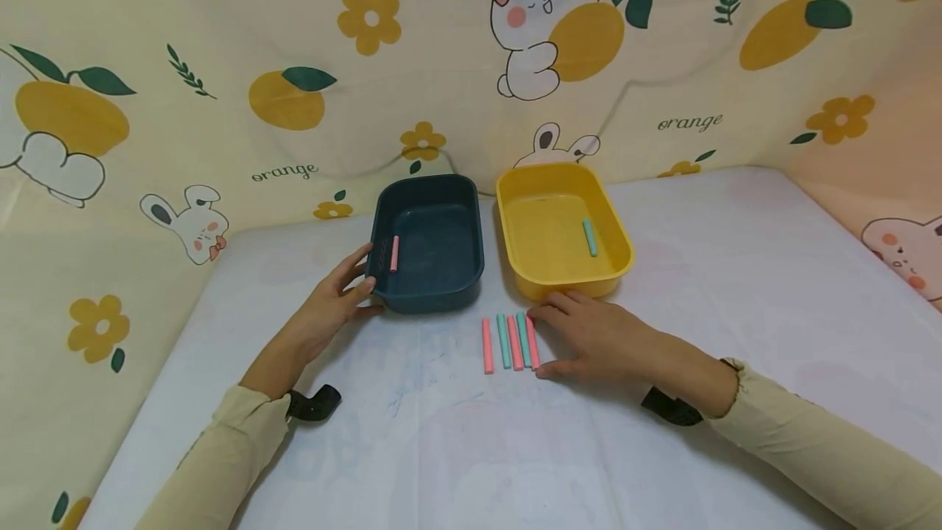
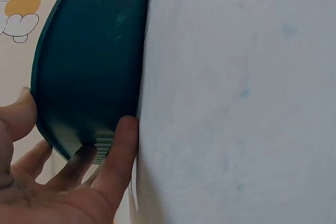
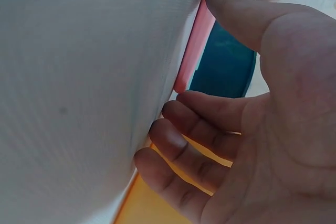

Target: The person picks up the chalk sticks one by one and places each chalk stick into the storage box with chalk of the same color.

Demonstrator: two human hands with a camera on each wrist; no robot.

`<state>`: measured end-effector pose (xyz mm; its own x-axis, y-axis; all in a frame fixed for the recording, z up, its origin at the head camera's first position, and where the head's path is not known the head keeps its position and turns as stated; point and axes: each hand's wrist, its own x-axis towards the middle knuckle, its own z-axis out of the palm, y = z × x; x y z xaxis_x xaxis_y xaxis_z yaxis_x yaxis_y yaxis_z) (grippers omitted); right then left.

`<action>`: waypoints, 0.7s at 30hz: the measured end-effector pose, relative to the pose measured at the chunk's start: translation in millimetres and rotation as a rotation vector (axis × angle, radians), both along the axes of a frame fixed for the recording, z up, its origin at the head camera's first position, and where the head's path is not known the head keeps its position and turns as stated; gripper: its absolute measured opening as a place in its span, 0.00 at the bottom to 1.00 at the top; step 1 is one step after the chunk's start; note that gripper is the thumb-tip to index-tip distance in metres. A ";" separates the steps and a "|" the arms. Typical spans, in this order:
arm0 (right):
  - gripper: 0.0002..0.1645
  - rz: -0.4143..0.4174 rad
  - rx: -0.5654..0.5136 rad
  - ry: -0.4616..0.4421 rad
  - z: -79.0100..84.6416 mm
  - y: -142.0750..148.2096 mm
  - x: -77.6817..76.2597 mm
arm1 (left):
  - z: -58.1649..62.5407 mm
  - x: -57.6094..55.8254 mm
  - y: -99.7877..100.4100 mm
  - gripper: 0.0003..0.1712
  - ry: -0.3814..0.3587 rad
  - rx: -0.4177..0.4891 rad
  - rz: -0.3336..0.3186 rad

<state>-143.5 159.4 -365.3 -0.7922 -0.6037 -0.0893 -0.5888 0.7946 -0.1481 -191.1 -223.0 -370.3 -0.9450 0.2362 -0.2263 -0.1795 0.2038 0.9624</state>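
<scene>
My left hand (image 1: 327, 313) holds the left end of a dark blue tub (image 1: 427, 301), its fingers spread along the rim and wall; the left wrist view shows them against the tub's side. One pink chalk stick (image 1: 394, 253) lies inside that tub. Several pink and teal chalk sticks (image 1: 486, 346) lie in a row on the table. At the row's right end my right hand (image 1: 599, 338) has thumb and forefinger at the two ends of a pink chalk stick (image 3: 194, 45). Its other fingers are spread by the yellow tub (image 1: 567, 289).
The yellow tub stands just right of the dark blue one and has a teal chalk stick (image 1: 590, 237) in it. A white cover (image 1: 441, 456) lies over the table. Behind rises a cream cloth (image 1: 441, 56) printed with rabbits and oranges.
</scene>
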 end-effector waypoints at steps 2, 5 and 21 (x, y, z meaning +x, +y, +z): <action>0.48 -0.018 -0.011 -0.014 1.0 -0.5 -0.1 | -0.1 -0.2 -0.4 0.37 0.005 0.012 -0.002; 0.49 -0.037 -0.023 -0.027 2.2 -0.9 0.1 | 0.0 -0.1 -1.1 0.37 0.003 0.037 -0.003; 0.49 -0.006 -0.052 0.008 10.3 -2.6 -0.8 | -0.6 0.5 -4.5 0.37 0.008 0.117 -0.018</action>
<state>-144.4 156.8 -355.0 -0.7962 -0.6029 -0.0516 -0.5856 0.7892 -0.1851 -190.6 -227.5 -370.9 -0.9420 0.2774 -0.1888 -0.1693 0.0929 0.9812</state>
